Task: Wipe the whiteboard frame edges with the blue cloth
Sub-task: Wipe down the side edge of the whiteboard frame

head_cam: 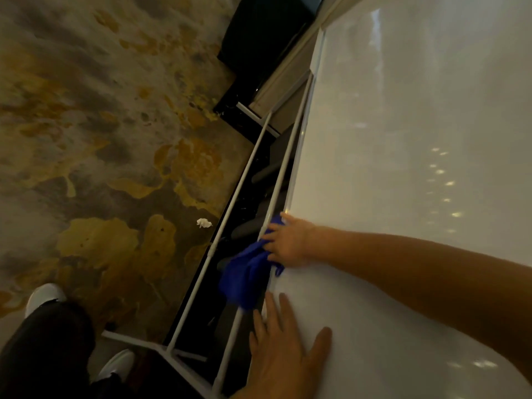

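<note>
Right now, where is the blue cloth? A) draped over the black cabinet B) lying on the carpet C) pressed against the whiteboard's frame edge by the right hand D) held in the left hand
C: the right hand presses the blue cloth against the whiteboard frame edge, while the left hand lies flat on the board, empty.

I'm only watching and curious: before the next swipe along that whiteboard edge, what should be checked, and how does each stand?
1. Blue cloth gripped by right hand: ok.
2. Cloth against the whiteboard frame edge: ok.
3. Left hand flat, steadying the whiteboard: ok.
4. Edge ahead unobstructed: ok.
5. Dirt left on the edge: cannot tell.
6. White scrap lying on the carpet: not ok.
</note>
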